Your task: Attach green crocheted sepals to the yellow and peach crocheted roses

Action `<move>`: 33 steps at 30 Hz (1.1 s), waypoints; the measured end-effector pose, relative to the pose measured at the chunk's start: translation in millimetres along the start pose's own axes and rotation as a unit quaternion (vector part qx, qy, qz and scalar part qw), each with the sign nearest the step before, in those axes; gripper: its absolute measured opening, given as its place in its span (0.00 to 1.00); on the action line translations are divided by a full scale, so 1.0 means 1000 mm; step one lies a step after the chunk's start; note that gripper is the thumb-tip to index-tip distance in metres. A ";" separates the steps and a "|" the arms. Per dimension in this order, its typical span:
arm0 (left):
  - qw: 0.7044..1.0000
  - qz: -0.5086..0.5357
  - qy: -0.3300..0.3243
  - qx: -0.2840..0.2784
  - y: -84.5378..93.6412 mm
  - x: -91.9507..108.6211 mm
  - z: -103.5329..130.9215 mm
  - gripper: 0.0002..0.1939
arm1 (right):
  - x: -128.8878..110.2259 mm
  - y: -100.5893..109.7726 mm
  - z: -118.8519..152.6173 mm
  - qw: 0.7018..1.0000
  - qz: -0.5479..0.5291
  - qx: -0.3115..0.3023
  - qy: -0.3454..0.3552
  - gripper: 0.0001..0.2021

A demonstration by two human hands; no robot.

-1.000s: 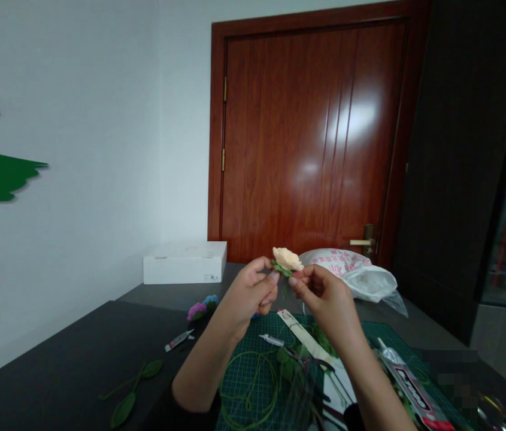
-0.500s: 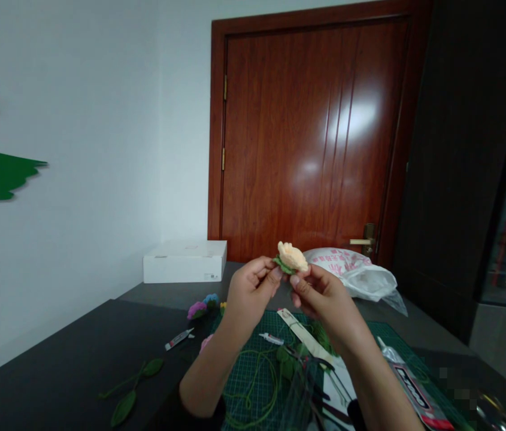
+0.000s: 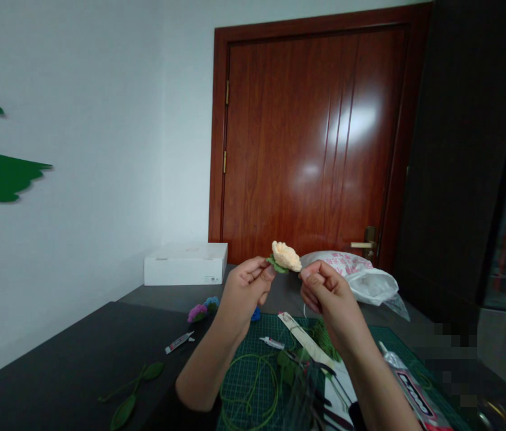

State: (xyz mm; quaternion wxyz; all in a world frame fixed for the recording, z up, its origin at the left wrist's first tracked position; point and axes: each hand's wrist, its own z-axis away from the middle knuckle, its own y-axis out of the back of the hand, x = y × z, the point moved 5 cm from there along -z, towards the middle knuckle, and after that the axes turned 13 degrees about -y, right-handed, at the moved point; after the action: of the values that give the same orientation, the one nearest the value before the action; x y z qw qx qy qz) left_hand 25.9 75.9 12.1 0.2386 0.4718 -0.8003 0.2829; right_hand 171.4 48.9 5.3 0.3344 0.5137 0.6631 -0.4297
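A cream knitted flower [image 3: 287, 257] with green leaves [image 3: 276, 264] at its base is held up above the table. My left hand [image 3: 248, 286] pinches the green part on the flower's left side. My right hand [image 3: 324, 286] is at the right edge of the flower, its thumb and forefinger pressed together; what lies between them is too small to tell. A short pale strand [image 3: 305, 310] hangs below the right fingers.
A green cutting mat [image 3: 253, 353] bears green cord [image 3: 275, 389], a glue tube [image 3: 272, 343], pliers and a beige strip [image 3: 304, 336]. Leaves [image 3: 124, 410], another tube [image 3: 178, 343] and a purple flower [image 3: 197, 312] lie left. Behind are a white box [image 3: 185, 266] and a plastic bag [image 3: 369, 284].
My right hand has moved slightly right, widening the gap between my hands. The flower and my left hand have shifted a little left.
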 end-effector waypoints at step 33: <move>0.985 0.096 0.130 -0.056 -0.023 -0.009 0.012 0.14 | -0.005 0.001 0.010 0.980 0.103 0.153 0.068 0.12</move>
State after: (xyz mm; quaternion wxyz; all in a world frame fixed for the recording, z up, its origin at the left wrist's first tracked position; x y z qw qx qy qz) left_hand 48.9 64.2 2.8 0.3380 0.3376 -0.8189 0.3182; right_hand 173.9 38.0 5.1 0.2490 0.6525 0.5538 -0.4534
